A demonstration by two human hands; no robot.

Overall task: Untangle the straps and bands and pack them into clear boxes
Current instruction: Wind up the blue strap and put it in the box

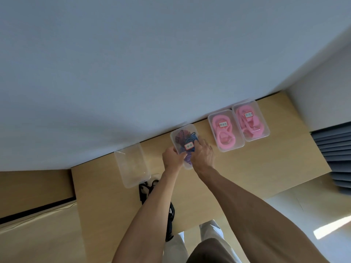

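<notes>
One head-worn camera looks steeply down (wide-angle) over the wooden table (247, 168), fairly near.

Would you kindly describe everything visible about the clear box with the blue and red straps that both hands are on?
The clear box is a rectangular container of transparent plastic with rounded corners, lying flat on the wooden table against the wall. A white, red-bordered label sits on its lid; the writing is unreadable. Inside are tangled red-striped and blue straps. The left hand holds its near left edge, while the right hand rests on its right side, fingers on top.
</notes>
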